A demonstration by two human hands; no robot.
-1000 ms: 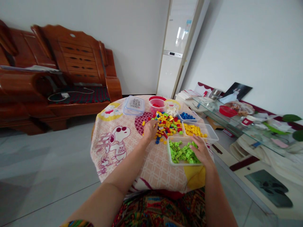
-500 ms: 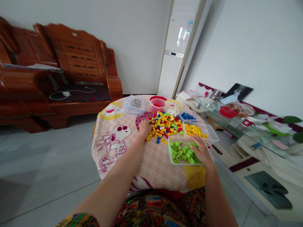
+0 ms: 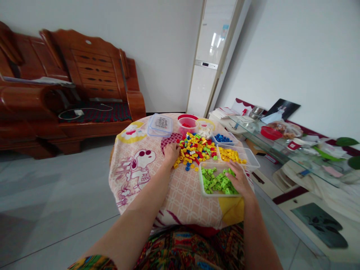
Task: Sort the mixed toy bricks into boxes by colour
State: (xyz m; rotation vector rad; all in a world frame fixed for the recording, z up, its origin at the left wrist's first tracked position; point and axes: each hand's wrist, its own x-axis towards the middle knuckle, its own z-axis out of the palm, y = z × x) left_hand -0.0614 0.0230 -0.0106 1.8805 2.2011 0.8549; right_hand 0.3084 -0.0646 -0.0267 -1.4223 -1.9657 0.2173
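A loose heap of mixed toy building bricks (image 3: pixel 199 148), mostly yellow and red with some blue and green, lies on the round table. At its left edge rests my left hand (image 3: pixel 171 152), fingers curled and pressed together; whatever they hold is hidden. My right hand (image 3: pixel 238 177) is open, fingers stretched over the right side of a clear tub (image 3: pixel 201 185) of green bricks (image 3: pixel 216 180). Just beyond it, yellow bricks (image 3: pixel 231 154) fill another clear tub. Blue bricks (image 3: pixel 223 138) sit in a third tub, and white bricks (image 3: pixel 204 132) are behind the heap.
A pink tub (image 3: pixel 188 123) with red pieces stands at the back, beside a clear lidded box (image 3: pixel 160 126). The patterned tablecloth (image 3: pixel 182 195) covers the table. A cluttered glass-topped stand (image 3: pixel 281 144) is on the right, a wooden bench (image 3: pixel 92 75) on the left.
Almost nothing differs. My left hand has shifted very slightly at the heap's edge; my right hand stays over the green bricks.
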